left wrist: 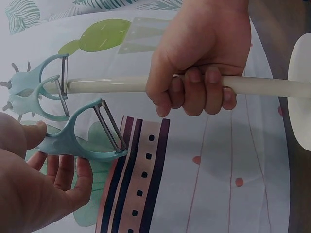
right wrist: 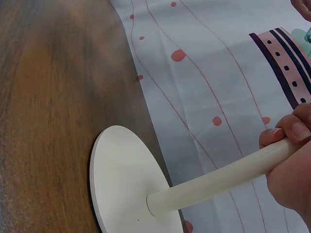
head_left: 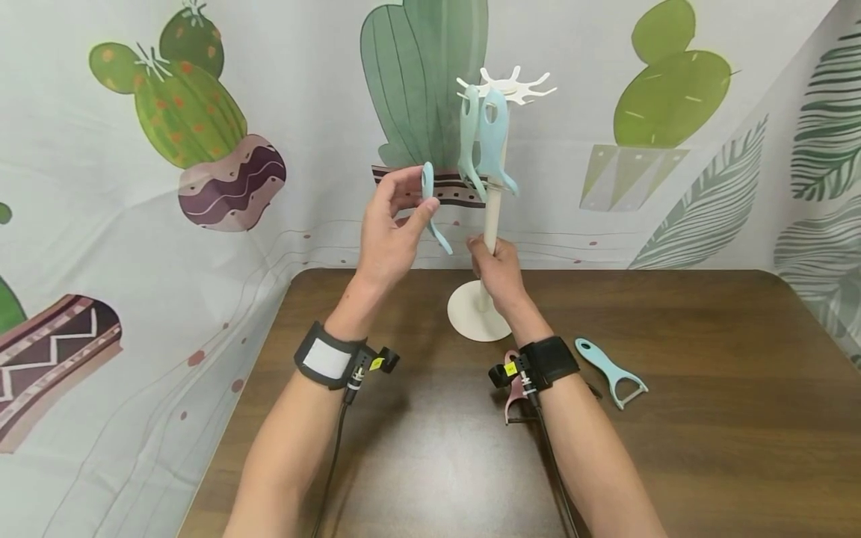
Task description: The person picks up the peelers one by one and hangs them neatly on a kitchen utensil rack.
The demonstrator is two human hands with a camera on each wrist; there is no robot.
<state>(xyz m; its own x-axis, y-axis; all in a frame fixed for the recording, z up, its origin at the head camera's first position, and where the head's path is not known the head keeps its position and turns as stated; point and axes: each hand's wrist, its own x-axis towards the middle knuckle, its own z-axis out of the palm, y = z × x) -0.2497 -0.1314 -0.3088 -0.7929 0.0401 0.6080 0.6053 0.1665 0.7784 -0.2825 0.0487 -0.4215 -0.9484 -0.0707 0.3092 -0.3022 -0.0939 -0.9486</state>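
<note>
My left hand [head_left: 390, 235] pinches a light blue Y-shaped peeler [head_left: 427, 181] between thumb and fingers, left of a white stand with a round base [head_left: 471, 317]. In the left wrist view the held peeler's metal blade [left wrist: 108, 127] points toward the stand's pole [left wrist: 116, 85], apart from it. My right hand [head_left: 501, 275] grips the pole's lower part, its fingers curled round it. From the stand's branched top [head_left: 514, 88] hang a pale green peeler [head_left: 468, 134] and a light blue peeler [head_left: 494, 133], side by side, blades down.
Another light blue peeler [head_left: 605, 366] lies on the brown table [head_left: 726, 418] to the right of my right wrist. A pink peeler [head_left: 514, 396] lies partly hidden under that wrist. Behind the table hangs a cactus-print cloth [head_left: 323, 97].
</note>
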